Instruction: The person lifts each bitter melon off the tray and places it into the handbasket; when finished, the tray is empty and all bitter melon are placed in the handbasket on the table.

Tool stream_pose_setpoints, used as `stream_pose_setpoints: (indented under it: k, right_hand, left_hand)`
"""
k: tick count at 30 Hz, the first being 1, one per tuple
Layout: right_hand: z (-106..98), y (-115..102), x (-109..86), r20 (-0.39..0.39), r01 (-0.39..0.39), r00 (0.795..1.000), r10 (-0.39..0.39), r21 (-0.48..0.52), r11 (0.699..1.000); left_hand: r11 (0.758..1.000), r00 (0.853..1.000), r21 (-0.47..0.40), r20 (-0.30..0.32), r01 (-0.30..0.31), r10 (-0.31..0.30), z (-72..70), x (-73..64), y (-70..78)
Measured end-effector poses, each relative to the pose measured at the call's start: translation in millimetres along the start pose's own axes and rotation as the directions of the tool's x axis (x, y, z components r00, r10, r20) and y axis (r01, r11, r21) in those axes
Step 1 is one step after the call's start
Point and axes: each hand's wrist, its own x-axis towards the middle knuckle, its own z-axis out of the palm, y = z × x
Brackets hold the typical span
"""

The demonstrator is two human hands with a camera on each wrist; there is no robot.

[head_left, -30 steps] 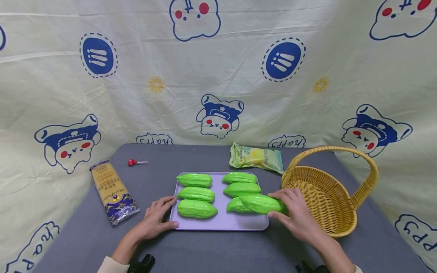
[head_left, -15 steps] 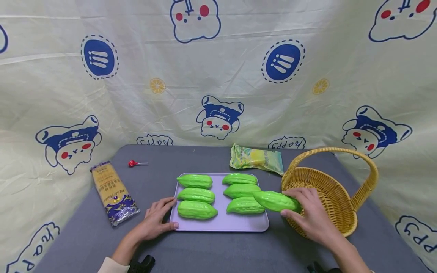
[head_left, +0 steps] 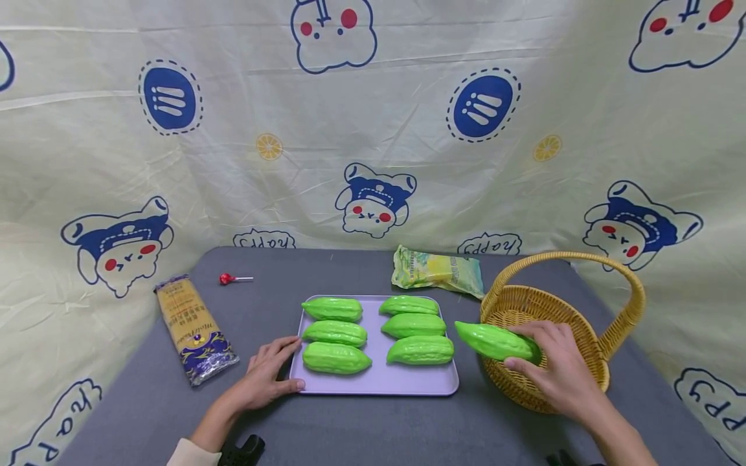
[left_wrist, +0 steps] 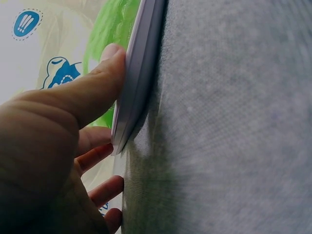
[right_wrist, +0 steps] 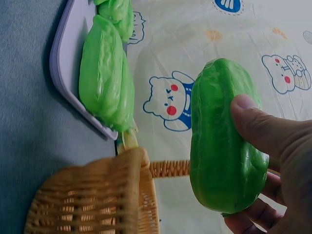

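At right of frame, the right hand (head_left: 559, 372) grasps the green gourd (head_left: 492, 340) by one end beside the basket (head_left: 536, 303), whose rim could catch the overhanging end if lowered early, while the left hand's (head_left: 269, 372) relaxed fingers touch the tray (head_left: 373, 383), lower centre.

- Trays (head_left: 376, 384): one, lilac, the clock's centre in the head view, with twelve at its far edge.
- Hands: two; left hand (head_left: 267, 374) between eight and nine o'clock, right hand (head_left: 558, 370) at three.
- Green gourds (head_left: 336, 358): seven; three on the tray's nine o'clock half, three on its three o'clock half, one held at three o'clock.
- Wicker baskets (head_left: 553, 309): one, three o'clock.
- Gold-and-purple packets (head_left: 195, 330): one, nine o'clock.
- Green-and-yellow packets (head_left: 437, 269): one, between one and two o'clock.
- Red lollipops (head_left: 227, 279): one, ten o'clock.
- Printed orange slices (head_left: 269, 147): two, at eleven o'clock and between one and two.
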Motion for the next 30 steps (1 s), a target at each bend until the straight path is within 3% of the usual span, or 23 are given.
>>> stream_pose_setpoints:
  k: [6,22,30]
  right_hand:
    - [-8,9,-4.8,-0.011,-0.018,1.000,0.018,-0.012,1.000]
    - [-20,36,-18.7,0.087,-0.147,0.984,0.155,-0.088,0.985]
    - [-19,48,-24.6,0.121,-0.145,0.979,0.162,-0.135,0.980]
  left_hand:
    - [1.000,1.000,-0.007,0.006,-0.001,0.001,-1.2,-0.2,-0.1]
    - [1.000,1.000,-0.001,0.004,0.001,-0.001,-0.6,0.2,-0.8]
    - [1.000,1.000,0.005,-0.007,-0.007,0.007,-0.3,-0.1,-0.2]
